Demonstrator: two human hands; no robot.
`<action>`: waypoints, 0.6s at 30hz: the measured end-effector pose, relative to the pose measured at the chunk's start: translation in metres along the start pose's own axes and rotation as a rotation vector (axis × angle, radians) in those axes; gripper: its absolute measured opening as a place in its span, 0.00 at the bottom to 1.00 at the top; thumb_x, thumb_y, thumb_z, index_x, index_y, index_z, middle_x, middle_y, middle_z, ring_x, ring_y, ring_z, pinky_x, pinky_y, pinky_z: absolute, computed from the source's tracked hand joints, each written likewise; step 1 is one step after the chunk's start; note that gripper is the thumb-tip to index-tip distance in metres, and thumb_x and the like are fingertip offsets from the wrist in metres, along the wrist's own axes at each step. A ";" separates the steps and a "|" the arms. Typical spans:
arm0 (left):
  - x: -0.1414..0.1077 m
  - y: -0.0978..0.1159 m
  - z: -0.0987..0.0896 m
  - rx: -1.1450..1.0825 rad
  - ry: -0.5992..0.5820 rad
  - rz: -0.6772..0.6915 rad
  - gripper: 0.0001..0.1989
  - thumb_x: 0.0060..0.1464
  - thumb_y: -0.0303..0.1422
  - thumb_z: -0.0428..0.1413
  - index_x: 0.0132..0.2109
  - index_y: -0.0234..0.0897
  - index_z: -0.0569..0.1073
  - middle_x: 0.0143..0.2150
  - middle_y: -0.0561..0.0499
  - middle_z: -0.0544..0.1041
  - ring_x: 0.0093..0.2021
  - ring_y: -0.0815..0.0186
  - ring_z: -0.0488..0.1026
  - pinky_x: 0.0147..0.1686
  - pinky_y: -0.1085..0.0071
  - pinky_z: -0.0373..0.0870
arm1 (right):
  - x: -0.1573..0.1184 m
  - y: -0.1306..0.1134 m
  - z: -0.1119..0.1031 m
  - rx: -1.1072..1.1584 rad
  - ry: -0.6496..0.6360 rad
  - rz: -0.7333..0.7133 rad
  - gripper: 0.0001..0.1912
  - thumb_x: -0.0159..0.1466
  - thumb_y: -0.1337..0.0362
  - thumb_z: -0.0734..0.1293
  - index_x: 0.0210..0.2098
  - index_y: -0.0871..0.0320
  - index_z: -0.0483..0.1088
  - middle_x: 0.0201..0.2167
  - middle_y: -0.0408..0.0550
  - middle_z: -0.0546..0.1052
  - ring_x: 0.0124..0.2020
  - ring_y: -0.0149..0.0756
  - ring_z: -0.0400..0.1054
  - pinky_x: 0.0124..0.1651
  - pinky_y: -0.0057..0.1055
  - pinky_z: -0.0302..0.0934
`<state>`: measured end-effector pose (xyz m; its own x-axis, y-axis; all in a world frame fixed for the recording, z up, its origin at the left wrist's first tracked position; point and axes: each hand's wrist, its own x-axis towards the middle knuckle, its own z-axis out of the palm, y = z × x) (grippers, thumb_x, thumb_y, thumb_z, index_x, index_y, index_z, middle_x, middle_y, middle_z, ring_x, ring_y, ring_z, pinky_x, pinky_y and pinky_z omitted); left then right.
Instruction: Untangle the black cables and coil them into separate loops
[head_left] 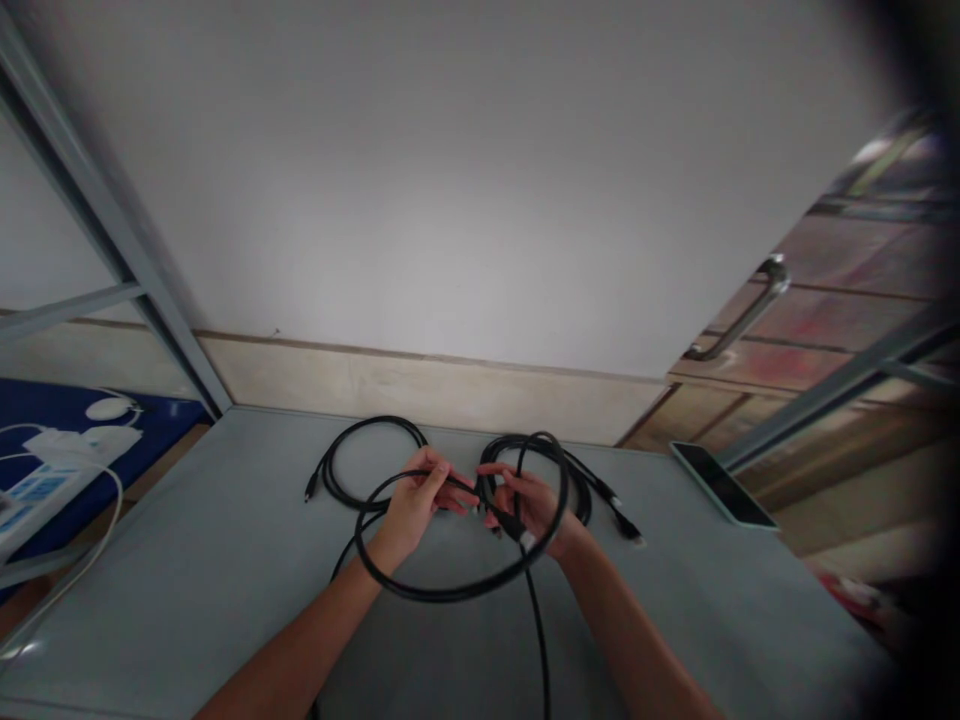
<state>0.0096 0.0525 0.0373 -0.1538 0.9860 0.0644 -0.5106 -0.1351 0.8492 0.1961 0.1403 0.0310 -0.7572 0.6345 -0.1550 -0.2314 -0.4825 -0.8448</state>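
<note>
Gray tabletop [225, 550] | Left hand [417, 492]: grip pinched on a black cable [450, 595], its loop raised over the tabletop's middle | Right hand [534, 500]: fingers curled beside the cable's plug [510, 524], can't tell whether grip is closed | One coil [386, 418] lies far left of center, another right | Phone [724, 485] rests at far right
</note>
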 end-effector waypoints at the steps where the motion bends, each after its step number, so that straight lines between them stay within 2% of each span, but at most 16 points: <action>1: 0.000 0.000 0.000 0.007 0.002 -0.012 0.18 0.55 0.45 0.59 0.40 0.36 0.65 0.34 0.45 0.81 0.29 0.61 0.81 0.24 0.73 0.74 | 0.001 0.000 0.000 0.013 0.004 -0.004 0.21 0.61 0.57 0.69 0.49 0.63 0.72 0.21 0.46 0.75 0.24 0.40 0.73 0.32 0.36 0.68; 4: 0.002 -0.003 -0.001 -0.009 -0.008 -0.070 0.21 0.54 0.46 0.60 0.46 0.34 0.68 0.32 0.45 0.81 0.28 0.59 0.81 0.25 0.72 0.75 | 0.001 0.000 -0.001 0.046 0.053 0.034 0.22 0.63 0.58 0.68 0.53 0.63 0.70 0.25 0.49 0.78 0.26 0.38 0.75 0.31 0.32 0.69; 7: 0.004 -0.007 -0.003 -0.078 -0.061 -0.113 0.22 0.55 0.45 0.59 0.48 0.31 0.71 0.35 0.40 0.82 0.33 0.55 0.81 0.28 0.69 0.76 | 0.001 -0.003 -0.001 0.098 0.126 0.098 0.20 0.65 0.61 0.66 0.54 0.62 0.68 0.24 0.46 0.77 0.22 0.33 0.73 0.25 0.25 0.67; 9: 0.005 -0.009 -0.006 -0.158 -0.130 -0.151 0.23 0.58 0.46 0.56 0.50 0.29 0.72 0.38 0.37 0.82 0.36 0.52 0.81 0.30 0.66 0.77 | 0.001 -0.005 -0.001 0.147 0.167 0.096 0.18 0.65 0.64 0.66 0.53 0.62 0.69 0.24 0.45 0.76 0.22 0.31 0.73 0.22 0.21 0.65; 12: 0.007 -0.009 -0.011 -0.262 -0.229 -0.191 0.27 0.61 0.49 0.49 0.53 0.27 0.71 0.41 0.33 0.81 0.39 0.48 0.80 0.32 0.62 0.77 | 0.002 -0.006 -0.002 0.190 0.204 0.039 0.16 0.64 0.65 0.66 0.51 0.60 0.69 0.27 0.45 0.77 0.27 0.33 0.76 0.19 0.19 0.64; 15: 0.008 -0.007 -0.012 -0.287 -0.265 -0.173 0.27 0.63 0.48 0.46 0.54 0.28 0.71 0.44 0.33 0.80 0.43 0.47 0.79 0.37 0.59 0.76 | 0.004 -0.008 -0.002 0.183 0.211 -0.036 0.15 0.62 0.66 0.68 0.49 0.60 0.71 0.33 0.49 0.78 0.33 0.34 0.76 0.24 0.20 0.67; 18: 0.007 -0.005 -0.009 -0.259 -0.245 -0.112 0.24 0.63 0.46 0.48 0.53 0.29 0.72 0.46 0.33 0.80 0.45 0.48 0.79 0.41 0.57 0.75 | 0.006 -0.010 0.001 0.243 0.187 -0.112 0.17 0.63 0.57 0.68 0.46 0.61 0.72 0.37 0.53 0.78 0.40 0.38 0.75 0.37 0.28 0.72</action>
<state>0.0033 0.0597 0.0291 0.1066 0.9859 0.1286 -0.7148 -0.0139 0.6992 0.1938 0.1485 0.0393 -0.5989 0.7806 -0.1786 -0.4625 -0.5192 -0.7187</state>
